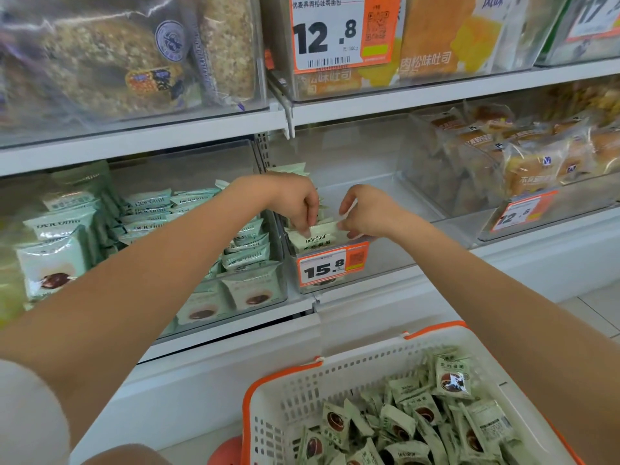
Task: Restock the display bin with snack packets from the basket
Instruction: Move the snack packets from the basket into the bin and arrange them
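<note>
From my remote seat I see both bare arms reaching up toward twelve o'clock, into the clear plastic display bin (385, 260) with the orange "15.8" price tag (330, 265) on its front. The left hand (295, 199) has its fingers curled downward, the tips pinching the top edge of a pale green snack packet (313, 237) printed "Belcomil", which stands upright at the front left of that bin. The right hand (367, 209), just at three o'clock of the left, also has its fingers bent, thumb and fingertips closed on the same packet's right edge; more pale packets stand behind it, partly hidden by the hands. The rest of that bin, toward three o'clock, shows bare floor. At nine o'clock of it a neighbouring clear bin (268, 290) is stacked high with matching green packets. At five o'clock, below the arms, the white perforated plastic basket with an orange rim (335, 377) holds a loose heap of the same green packets (419, 421). At two o'clock another clear bin holds wrapped golden bread rolls (533, 162), and the shelf above carries bagged loaves behind a "12.8" tag (335, 31).
</note>
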`<state>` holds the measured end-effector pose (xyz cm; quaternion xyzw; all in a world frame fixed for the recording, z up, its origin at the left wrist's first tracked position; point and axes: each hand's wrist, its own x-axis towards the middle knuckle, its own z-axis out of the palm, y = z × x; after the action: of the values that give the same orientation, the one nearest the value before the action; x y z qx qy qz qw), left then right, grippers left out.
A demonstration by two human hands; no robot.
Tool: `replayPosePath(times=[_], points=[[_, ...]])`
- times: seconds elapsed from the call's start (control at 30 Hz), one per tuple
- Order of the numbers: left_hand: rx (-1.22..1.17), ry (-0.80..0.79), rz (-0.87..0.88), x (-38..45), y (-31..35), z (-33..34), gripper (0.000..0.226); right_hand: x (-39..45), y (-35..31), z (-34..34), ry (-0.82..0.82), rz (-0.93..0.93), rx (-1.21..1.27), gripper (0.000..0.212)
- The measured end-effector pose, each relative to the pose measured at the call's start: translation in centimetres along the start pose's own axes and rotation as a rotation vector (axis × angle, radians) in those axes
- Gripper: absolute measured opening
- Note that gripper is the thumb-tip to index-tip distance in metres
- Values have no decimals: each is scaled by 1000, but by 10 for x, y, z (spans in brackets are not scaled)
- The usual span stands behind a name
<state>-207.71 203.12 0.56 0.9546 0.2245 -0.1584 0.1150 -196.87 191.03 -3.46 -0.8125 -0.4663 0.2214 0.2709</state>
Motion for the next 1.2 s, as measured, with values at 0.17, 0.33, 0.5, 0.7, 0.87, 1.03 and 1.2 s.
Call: replayPosePath(times=[0.17,0.33,0.5,0.7,0.87,1.03,1.2], points=[[14,-83,0,-2,5,-1,17,-2,-6,3,-76,-58,-140,10],[1,-60,-16,-3,4,0,17,-7,-5,-9,-116,2,-69,16],[-115,123,4,-21,9,-1,15,-35,14,-16,279,-139,87,20],[-172,859,30,-65,53,28,7,-128,69,-11,758,-139,646,24],[-143,881,166,-83,116,112,12,-209,172,27,698,208,402,18],[-138,438,131,-82,155,218,17,-254,254,74,-31,533,-139,25],[-330,81,15,-89,154,311,24,-294,278,114,-446,536,-445,66]])
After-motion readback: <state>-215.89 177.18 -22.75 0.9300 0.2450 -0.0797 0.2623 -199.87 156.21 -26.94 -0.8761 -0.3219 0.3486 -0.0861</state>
